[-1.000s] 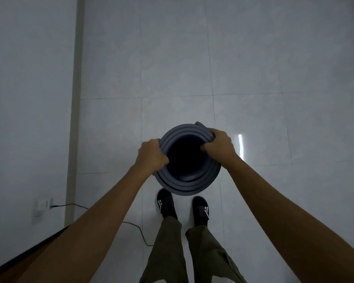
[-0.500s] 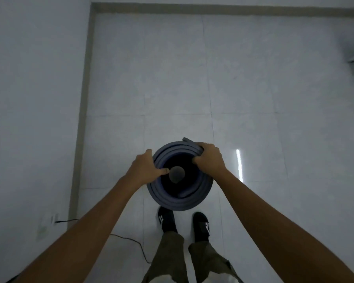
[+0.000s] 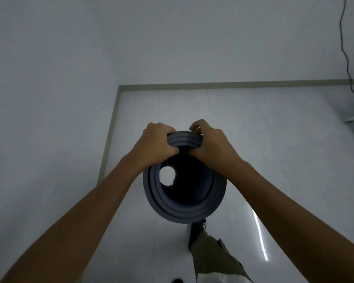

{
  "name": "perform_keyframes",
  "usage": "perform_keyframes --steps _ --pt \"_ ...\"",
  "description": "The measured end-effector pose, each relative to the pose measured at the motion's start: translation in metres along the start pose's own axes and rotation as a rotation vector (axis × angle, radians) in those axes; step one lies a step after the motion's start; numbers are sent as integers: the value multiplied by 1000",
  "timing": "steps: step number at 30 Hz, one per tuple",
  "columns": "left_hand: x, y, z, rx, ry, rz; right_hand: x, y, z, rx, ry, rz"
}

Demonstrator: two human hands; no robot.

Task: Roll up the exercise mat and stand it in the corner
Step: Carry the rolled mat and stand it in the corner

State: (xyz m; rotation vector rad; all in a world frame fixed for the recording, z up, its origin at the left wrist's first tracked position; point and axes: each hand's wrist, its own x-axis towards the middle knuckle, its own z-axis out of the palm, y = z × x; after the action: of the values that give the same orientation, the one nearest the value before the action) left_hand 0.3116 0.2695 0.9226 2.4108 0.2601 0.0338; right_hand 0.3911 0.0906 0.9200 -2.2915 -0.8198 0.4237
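The dark blue rolled exercise mat (image 3: 182,209) hangs end-on below me, and I look down its hollow core, where a patch of bright floor shows through. My left hand (image 3: 154,146) grips the far rim of the roll from the left. My right hand (image 3: 209,142) grips the same far rim from the right, fingers curled over the layers. Both hands sit close together at the top of the roll. The room corner (image 3: 120,86) lies ahead and to the left, where two white walls meet the tiled floor.
A beige skirting (image 3: 233,85) runs along the far wall and down the left wall. A black cable (image 3: 345,52) hangs on the far wall at the right. My leg and black shoe (image 3: 198,227) are under the roll, on glossy white tiles.
The view has tilted up and I have come closer to the corner. Both hands have shifted from the sides of the roll to its far rim, close together.
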Motion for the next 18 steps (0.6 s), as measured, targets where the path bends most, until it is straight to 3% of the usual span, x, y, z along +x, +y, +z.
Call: perform_keyframes --steps 5,11,16,18 --pt "100 -14 -37 -2 242 -199 99 33 -44 -30 -137 226" --pt "226 -8 -107 93 275 -350 281 21 -107 -28 24 29" --pt "310 -41 -160 37 -77 -593 403 -11 -116 -69 -84 -224" --pt "332 -53 -168 -94 -111 -643 432 -20 -115 -105 -90 -291"
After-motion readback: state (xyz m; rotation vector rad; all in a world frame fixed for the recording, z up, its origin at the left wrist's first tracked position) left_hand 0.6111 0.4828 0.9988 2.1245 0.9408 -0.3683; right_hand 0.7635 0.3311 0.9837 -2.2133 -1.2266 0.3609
